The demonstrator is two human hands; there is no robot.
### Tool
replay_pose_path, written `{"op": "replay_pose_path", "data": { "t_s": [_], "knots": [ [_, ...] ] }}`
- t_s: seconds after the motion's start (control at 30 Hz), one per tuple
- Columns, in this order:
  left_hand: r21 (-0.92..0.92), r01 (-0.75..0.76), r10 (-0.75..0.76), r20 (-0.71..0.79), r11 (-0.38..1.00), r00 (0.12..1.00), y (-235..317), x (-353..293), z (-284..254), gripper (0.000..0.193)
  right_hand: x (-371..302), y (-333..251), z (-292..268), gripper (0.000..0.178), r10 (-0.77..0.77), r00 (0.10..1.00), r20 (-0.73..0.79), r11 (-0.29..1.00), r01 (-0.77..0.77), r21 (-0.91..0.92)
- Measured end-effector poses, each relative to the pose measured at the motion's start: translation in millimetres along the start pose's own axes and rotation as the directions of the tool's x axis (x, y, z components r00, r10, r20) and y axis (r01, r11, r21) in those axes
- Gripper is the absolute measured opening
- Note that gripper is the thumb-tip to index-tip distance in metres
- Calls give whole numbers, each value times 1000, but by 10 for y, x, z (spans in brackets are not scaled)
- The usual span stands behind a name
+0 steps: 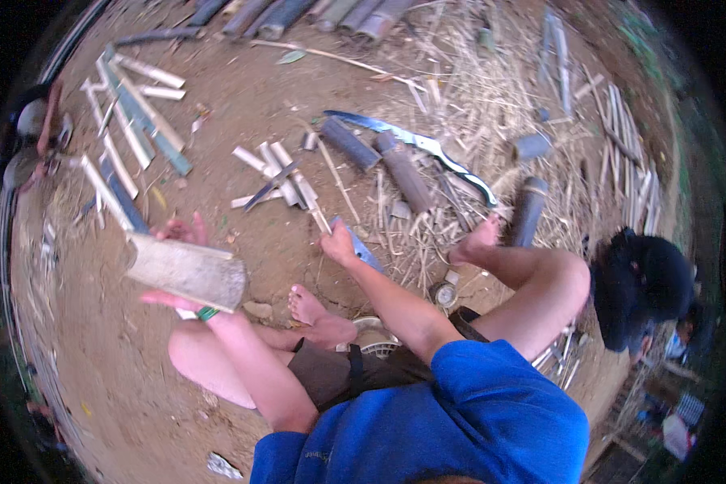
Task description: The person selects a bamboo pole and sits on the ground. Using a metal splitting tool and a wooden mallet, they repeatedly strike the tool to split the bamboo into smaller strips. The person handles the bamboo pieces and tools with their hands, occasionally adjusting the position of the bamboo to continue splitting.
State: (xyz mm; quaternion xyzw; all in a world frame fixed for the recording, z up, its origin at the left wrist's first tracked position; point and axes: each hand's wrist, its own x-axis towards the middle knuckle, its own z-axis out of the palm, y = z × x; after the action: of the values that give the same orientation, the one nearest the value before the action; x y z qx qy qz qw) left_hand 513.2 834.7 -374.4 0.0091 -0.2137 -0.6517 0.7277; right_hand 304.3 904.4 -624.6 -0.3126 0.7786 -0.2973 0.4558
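My left hand [169,299], with a green band at its wrist, supports a split half of bamboo [187,270] from below. The pale hollow side of the bamboo faces up, and my fingers show past its far edge. My right hand [339,244] is closed around a narrow tool with a flat blue-grey blade [366,255], apparently a knife; my hand and forearm cover part of it. Just beyond that hand lies a small pile of split bamboo pieces [278,173]. A curved pruning saw [427,145] with a white and black handle lies farther off, beside uncut bamboo sections [405,173].
Split bamboo strips [145,121] lie at the far left, with thick bamboo lengths [286,14] along the far side. Shavings [492,97] cover the ground at right, near another bamboo section [529,211]. A tape roll [443,294] sits between my legs. A dark-capped person [645,278] is close at right.
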Motion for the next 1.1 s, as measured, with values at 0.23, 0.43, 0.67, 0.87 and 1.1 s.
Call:
{"op": "replay_pose_path", "data": {
  "t_s": [0.23, 0.43, 0.67, 0.87, 1.1],
  "knots": [
    [112, 368, -348, -165, 923, 923, 218, 55, 246, 94, -110, -1058, -976, 37, -123, 992, -34, 977, 127, 174],
    [464, 524, -209, -574, 715, 792, 132, -4, 345, 67, -797, -2248, -2044, 34, -218, 877, 428, 910, 25, 413],
    [522, 537, -318, -453, 662, 833, -542, -188, 283, 52, -1405, -2156, -2562, 37, -291, 785, 547, 900, 30, 435],
    [468, 592, -417, -428, 656, 802, -779, -357, 247, 45, -1486, -1736, -2193, 39, -270, 786, 557, 889, -18, 457],
    [398, 622, -499, -375, 674, 781, -981, -362, 106, 51, -1404, -1539, -1980, 39, -279, 792, 544, 802, -119, 585]
  ]
}}
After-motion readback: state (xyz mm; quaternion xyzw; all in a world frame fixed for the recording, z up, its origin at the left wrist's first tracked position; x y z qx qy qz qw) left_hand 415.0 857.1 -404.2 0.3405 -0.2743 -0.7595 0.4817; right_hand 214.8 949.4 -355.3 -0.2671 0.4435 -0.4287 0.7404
